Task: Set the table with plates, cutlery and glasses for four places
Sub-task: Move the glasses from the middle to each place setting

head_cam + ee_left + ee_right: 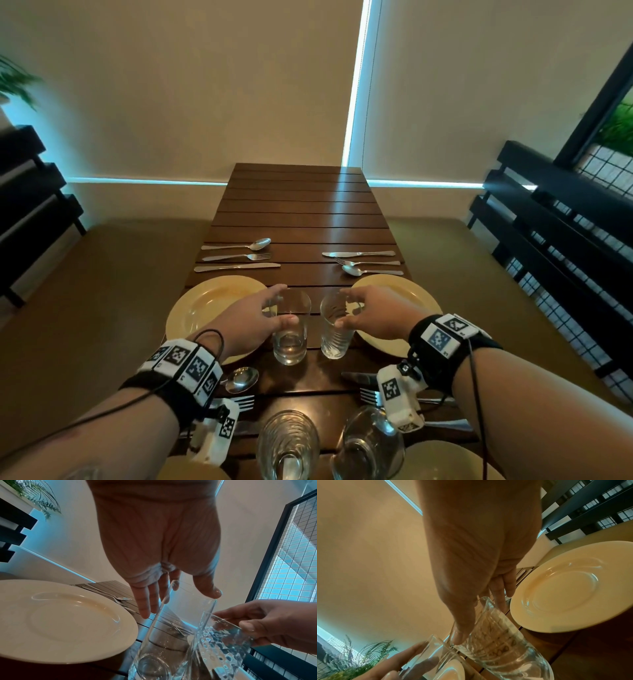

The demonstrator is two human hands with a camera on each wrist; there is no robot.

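Head view: left hand [255, 320] and right hand [373, 317] each clasp a glass.

Beige blinds [205, 85], black slatted benches [548, 219], tan floor [102, 291].

Count taken on the table [301, 212].

Plates: two cream ones in full view, left plate [205, 305] and right plate [407, 291]; a third plate rim [442, 459] shows at the near right edge, and a possible fourth at the near left, too cropped to confirm.

Glasses: four, namely smooth glass [290, 329], patterned glass [337, 325], near left glass [287, 445], near right glass [370, 445].

Far cutlery: two spoons, two forks, two knives. Near cutlery partly hidden; not counted.

Hands: two.
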